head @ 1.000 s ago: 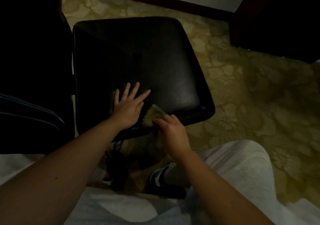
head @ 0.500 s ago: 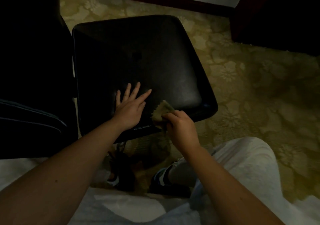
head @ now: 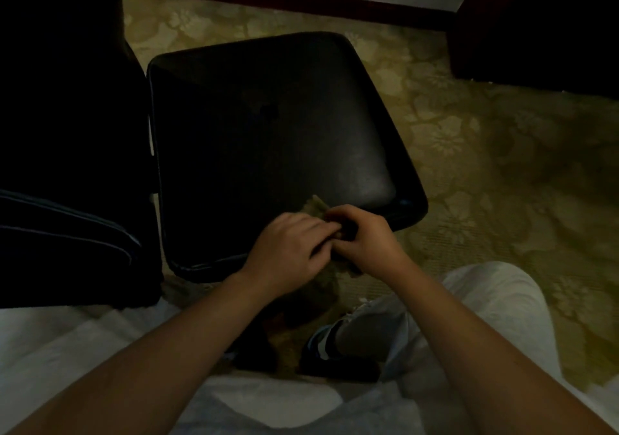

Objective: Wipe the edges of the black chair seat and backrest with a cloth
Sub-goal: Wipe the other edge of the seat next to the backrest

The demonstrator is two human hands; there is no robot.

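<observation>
Black leather seat [head: 268,126] fills the middle, and the olive cloth [head: 316,204] is at its near edge, bunched up between two hands. A moment ago the left hand [head: 291,243] lay flat on the seat with its fingers spread. Now it has come over to meet the right hand [head: 366,238], and both pinch the cloth together. I think the wiping has stopped for a bit so the cloth can be folded or held better. The near edge runs on to the round corner [head: 413,210] close by. Past it is only carpet [head: 485,173] — lots of room there — but a big dark shape [head: 67,133] crowds the left side.
</observation>
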